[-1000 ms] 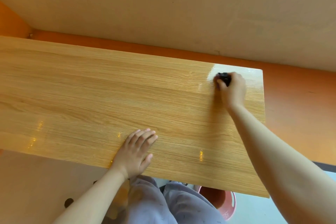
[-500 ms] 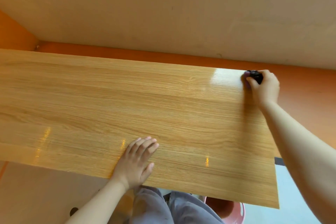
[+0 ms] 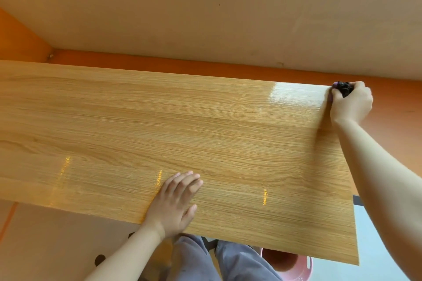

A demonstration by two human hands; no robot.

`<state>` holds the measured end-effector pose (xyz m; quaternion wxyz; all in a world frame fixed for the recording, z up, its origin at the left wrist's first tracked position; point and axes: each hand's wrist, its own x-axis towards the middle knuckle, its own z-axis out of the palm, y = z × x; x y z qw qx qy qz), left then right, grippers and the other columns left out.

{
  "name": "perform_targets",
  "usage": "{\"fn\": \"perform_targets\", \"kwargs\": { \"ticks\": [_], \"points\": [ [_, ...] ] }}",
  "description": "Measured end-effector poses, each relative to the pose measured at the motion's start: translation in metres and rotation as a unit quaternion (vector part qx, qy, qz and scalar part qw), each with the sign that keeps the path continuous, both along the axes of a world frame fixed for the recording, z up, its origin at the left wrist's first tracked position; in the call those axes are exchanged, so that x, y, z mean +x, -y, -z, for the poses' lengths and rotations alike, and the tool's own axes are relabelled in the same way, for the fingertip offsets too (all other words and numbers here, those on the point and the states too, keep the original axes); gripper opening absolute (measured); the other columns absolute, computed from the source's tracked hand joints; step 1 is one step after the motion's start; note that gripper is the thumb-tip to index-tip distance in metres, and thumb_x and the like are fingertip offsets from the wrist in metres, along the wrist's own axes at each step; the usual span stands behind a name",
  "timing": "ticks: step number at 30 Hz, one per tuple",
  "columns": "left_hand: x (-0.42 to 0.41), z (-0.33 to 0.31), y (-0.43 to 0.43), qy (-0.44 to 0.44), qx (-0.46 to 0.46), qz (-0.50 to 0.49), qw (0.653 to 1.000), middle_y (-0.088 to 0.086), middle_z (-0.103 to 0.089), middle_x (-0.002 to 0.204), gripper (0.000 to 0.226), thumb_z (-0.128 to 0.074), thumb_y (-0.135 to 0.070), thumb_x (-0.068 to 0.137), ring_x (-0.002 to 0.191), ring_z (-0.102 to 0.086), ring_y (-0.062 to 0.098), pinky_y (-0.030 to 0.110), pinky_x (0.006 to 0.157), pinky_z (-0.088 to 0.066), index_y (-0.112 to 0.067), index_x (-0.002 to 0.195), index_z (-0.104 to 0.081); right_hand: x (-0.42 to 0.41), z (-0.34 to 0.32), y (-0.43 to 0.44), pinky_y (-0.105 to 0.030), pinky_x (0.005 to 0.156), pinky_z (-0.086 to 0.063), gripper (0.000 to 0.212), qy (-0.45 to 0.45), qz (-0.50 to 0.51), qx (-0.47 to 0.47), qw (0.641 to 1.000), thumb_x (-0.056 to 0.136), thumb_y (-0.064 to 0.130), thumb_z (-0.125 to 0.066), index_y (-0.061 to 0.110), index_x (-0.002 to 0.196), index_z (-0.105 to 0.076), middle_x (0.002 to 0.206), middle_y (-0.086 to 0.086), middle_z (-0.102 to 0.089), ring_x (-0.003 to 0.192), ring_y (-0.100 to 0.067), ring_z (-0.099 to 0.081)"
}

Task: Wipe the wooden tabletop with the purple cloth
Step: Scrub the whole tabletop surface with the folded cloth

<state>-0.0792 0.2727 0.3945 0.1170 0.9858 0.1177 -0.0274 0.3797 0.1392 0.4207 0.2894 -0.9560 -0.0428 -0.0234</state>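
Note:
The wooden tabletop point(image 3: 159, 125) fills the middle of the head view, glossy with a bright sheen near its far right corner. My right hand point(image 3: 350, 104) is at that far right corner and grips a bunched dark purple cloth point(image 3: 343, 88), which is mostly hidden inside the fist. My left hand point(image 3: 175, 198) lies flat on the tabletop near the front edge, fingers straight and together, holding nothing.
A beige wall with an orange band point(image 3: 205, 67) runs right behind the table's far edge. Under the front edge are my grey trouser legs point(image 3: 205, 260) and a pink plastic stool point(image 3: 290, 264) at the lower right.
My right hand has slid the cloth rightward along the far edge, from well inside the tabletop out to its far right corner. My left hand stays flat in place.

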Motion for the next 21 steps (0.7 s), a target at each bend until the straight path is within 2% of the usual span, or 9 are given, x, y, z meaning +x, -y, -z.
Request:
{"fn": "perform_targets", "kwargs": {
  "ticks": [6,11,16,21],
  "points": [
    [0.000,0.000,0.000,-0.001,0.002,-0.002,1.000,0.003,-0.039,0.142,0.059,-0.047,-0.037,0.083,0.134,-0.035,0.024,0.042,0.114,-0.020,-0.016,0.138,-0.039,-0.041,-0.004,-0.036,-0.032,0.084,-0.037,0.028,-0.002,-0.205,0.009,0.979,0.086,0.026,-0.061,0.011,0.109,-0.061,0.110,-0.013,-0.061,0.105,-0.031,-0.052],
    [0.000,-0.001,0.000,-0.003,-0.006,-0.005,1.000,0.003,-0.040,0.142,0.058,-0.048,-0.037,0.083,0.134,-0.035,0.023,0.039,0.117,-0.016,-0.016,0.137,-0.040,-0.101,0.000,-0.066,-0.029,0.079,-0.034,0.028,-0.022,-0.324,0.002,0.946,0.083,0.023,-0.066,0.012,0.108,-0.062,0.106,-0.009,-0.062,0.103,-0.029,-0.051],
    [0.000,-0.006,-0.001,-0.027,-0.012,-0.006,1.000,0.003,-0.041,0.140,0.057,-0.049,-0.037,0.083,0.133,-0.036,0.023,0.039,0.116,-0.017,-0.016,0.136,-0.043,-0.170,-0.004,-0.073,-0.031,0.082,-0.037,0.029,-0.029,-0.397,0.018,0.917,0.082,0.022,-0.068,0.012,0.109,-0.063,0.107,-0.006,-0.064,0.102,-0.026,-0.053],
    [0.001,-0.018,0.002,-0.042,-0.029,-0.022,0.998,0.001,-0.045,0.140,0.056,-0.046,-0.038,0.085,0.135,-0.033,0.019,0.038,0.115,-0.023,-0.017,0.137,-0.041,-0.228,-0.007,-0.063,-0.023,0.077,-0.032,0.032,-0.048,-0.425,0.001,0.904,0.080,0.022,-0.071,0.013,0.109,-0.063,0.105,-0.003,-0.065,0.102,-0.024,-0.054]
  ]
}}
